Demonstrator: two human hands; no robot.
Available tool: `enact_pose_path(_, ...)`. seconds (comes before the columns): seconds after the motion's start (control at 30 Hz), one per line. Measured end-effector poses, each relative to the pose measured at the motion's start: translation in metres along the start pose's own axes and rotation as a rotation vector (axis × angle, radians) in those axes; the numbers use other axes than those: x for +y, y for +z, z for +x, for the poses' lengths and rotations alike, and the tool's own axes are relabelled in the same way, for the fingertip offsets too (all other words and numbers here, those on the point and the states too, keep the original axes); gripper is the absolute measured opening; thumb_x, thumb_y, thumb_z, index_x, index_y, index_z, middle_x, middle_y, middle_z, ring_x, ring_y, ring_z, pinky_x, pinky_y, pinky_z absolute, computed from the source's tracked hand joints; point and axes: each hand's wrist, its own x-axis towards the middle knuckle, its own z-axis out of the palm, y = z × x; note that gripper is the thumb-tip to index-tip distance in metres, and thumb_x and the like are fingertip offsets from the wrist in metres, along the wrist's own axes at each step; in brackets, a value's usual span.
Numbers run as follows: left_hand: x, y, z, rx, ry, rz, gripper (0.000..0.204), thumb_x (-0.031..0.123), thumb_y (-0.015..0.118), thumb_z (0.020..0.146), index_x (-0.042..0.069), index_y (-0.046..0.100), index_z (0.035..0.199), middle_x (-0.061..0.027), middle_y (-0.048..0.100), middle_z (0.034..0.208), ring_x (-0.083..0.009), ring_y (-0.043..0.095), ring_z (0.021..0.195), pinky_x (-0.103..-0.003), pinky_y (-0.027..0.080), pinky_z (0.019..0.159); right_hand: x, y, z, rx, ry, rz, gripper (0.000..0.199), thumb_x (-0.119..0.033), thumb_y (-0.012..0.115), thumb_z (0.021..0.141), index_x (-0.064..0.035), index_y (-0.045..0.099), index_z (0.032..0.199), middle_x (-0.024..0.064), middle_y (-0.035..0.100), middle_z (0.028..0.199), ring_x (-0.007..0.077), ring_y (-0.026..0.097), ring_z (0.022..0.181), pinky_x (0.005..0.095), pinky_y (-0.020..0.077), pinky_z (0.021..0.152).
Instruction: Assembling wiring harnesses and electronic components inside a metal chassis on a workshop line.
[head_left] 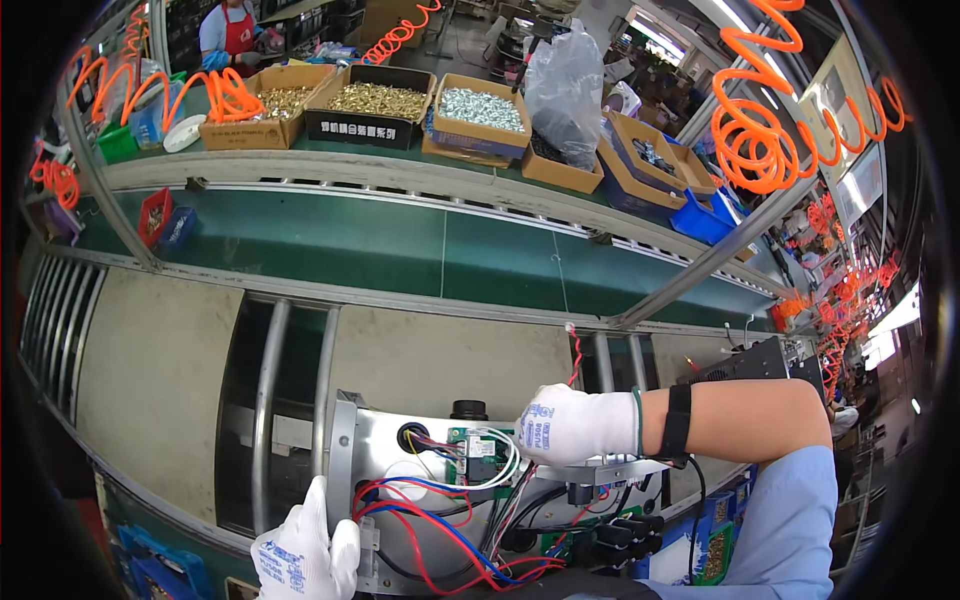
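Wiring step, by the look of it: the gloved right hand (572, 425) pinches wires at the green circuit board (478, 455) inside the metal chassis (400, 470) (left hand (305, 550) grips its edge), so steadiness seems needed.

Green conveyor shelf (400, 240), cardboard boxes (372, 102) of screws (brass, silver), blue bins (700, 222)

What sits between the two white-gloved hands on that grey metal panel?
In the head view, a small green circuit board and looping red, blue and white wires lie between left hand and right hand.
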Motion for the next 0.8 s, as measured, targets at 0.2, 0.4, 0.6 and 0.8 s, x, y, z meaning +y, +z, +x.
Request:
enact_pose_path(0.2, 0.003, -0.003, 0.002, -0.011, -0.031, 0.014, 0.041, 0.020, 0.059, 0.094, 0.000, 0.055, 0.130, -0.0206, 0.067, 0.108, -0.0318, 0.067, 0.079, -0.036, 0.053, 0.066, -0.003, 0.003, 0.002, -0.030, 0.027, 0.015, 0.013, -0.020, 0.062, 0.078, -0.0099, 0.066, 0.083, 0.0072, 0.068, 0.077, 0.0288, 0.069, 0.070, 0.0415, 0.0552, 0.060)
enact_pose_path(0.4, 0.004, -0.002, -0.002, 0.013, -0.053, -0.012, 0.041, 0.022, 0.058, 0.095, 0.000, 0.056, 0.130, -0.0213, 0.067, 0.108, -0.0342, 0.067, 0.083, -0.038, 0.054, 0.070, -0.009, 0.000, -0.003, 0.049, 0.034, -0.022, 0.012, -0.019, 0.062, 0.077, -0.0099, 0.068, 0.083, 0.0081, 0.068, 0.076, 0.0300, 0.069, 0.070, 0.0414, 0.0554, 0.059)
enact_pose_path(0.6, -0.001, 0.003, -0.005, 0.031, -0.020, 0.027, 0.042, 0.023, 0.058, 0.095, 0.000, 0.055, 0.130, -0.0207, 0.067, 0.109, -0.0344, 0.068, 0.084, -0.038, 0.054, 0.072, -0.012, -0.011, -0.001, -0.064, 0.055, 0.020, 0.016, -0.013, 0.059, 0.079, -0.0117, 0.069, 0.091, 0.0122, 0.070, 0.080, 0.0333, 0.070, 0.074, 0.0429, 0.0560, 0.060)
enact_pose_path(0.8, -0.001, 0.003, -0.002, -0.006, -0.064, -0.071, 0.043, 0.024, 0.057, 0.095, 0.002, 0.054, 0.132, -0.0196, 0.067, 0.106, -0.0333, 0.068, 0.082, -0.038, 0.053, 0.070, -0.013, -0.007, 0.006, -0.079, 0.046, 0.006, 0.014, -0.013, 0.060, 0.078, -0.0093, 0.070, 0.087, 0.0092, 0.071, 0.079, 0.0304, 0.071, 0.074, 0.0410, 0.0551, 0.059)
